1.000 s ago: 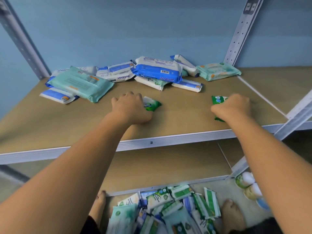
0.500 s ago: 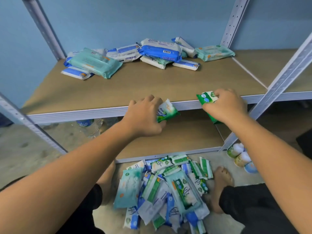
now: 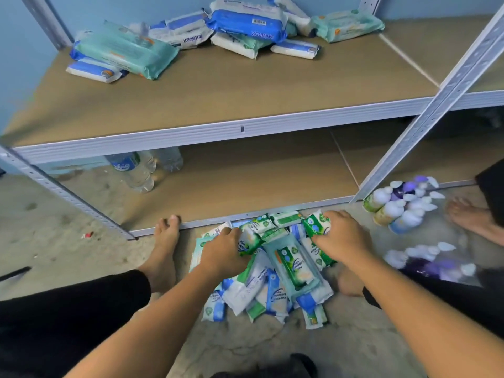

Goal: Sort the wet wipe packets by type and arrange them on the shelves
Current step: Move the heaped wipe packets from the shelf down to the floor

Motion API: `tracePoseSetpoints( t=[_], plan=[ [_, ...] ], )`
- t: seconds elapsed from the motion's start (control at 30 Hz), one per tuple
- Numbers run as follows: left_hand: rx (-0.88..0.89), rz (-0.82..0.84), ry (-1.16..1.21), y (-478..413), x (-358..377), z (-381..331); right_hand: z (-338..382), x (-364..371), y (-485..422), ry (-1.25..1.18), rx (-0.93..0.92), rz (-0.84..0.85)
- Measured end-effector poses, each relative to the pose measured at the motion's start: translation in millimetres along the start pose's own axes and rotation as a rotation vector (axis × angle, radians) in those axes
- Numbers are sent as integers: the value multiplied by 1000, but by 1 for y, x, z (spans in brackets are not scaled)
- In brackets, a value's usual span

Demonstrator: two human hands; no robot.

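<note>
On the floor right in front of me lies a pile of small wet wipe packets (image 3: 272, 293), up against the front edge of the bottom shelf (image 3: 259, 181). My left hand (image 3: 222, 253) is on the left side of the pile, fingers curled round a green and white packet (image 3: 252, 236). My right hand (image 3: 342, 237) is at the far right side, fingers bent round a dark green packet (image 3: 315, 223). My left foot (image 3: 163, 249) touches the shelf's front edge. Little bottles (image 3: 395, 208) stand at the right, by the post. Water bottles (image 3: 136, 170) stand near the bottom shelf's left end. Along the back edge of the upper shelf (image 3: 245, 83) lie big blue, white and teal packets (image 3: 245, 21).
</note>
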State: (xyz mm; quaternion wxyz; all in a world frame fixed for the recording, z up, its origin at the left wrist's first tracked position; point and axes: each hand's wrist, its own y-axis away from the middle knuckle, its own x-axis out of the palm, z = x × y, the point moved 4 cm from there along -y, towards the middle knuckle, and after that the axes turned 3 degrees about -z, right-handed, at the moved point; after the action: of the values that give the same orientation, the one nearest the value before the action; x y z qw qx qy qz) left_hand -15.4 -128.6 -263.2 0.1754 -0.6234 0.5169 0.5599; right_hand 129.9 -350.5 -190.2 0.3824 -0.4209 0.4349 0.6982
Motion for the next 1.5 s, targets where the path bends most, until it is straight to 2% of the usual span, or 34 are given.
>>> tracePoseSetpoints(
  t=[0.1, 0.2, 0.43, 0.6, 0.73, 0.87, 1.07, 1.27, 1.5],
  plan=[
    [-79, 61, 99, -11, 34, 3, -19, 22, 1, 89, 37, 100],
    [-75, 72, 89, -28, 52, -4, -34, 33, -7, 166, 70, 175],
    [44, 4, -129, -83, 64, -27, -62, 59, -49, 49, 174, 270],
    [74, 5, -153, -117, 74, -38, -79, 90, -74, -6, 188, 276],
    [67, 28, -158, -127, 89, -41, -83, 100, -91, 20, 156, 276],
    [47, 170, -127, -127, 104, -34, -85, 116, -100, 34, 126, 295],
    [42, 175, -36, -126, 108, -31, -94, 146, -92, -57, 61, 385],
    [35, 152, -60, -115, 93, -34, -95, 136, -89, -120, 56, 306],
    [49, 69, 6, -94, 47, -45, -59, 102, -79, -170, 17, 200]
  ],
)
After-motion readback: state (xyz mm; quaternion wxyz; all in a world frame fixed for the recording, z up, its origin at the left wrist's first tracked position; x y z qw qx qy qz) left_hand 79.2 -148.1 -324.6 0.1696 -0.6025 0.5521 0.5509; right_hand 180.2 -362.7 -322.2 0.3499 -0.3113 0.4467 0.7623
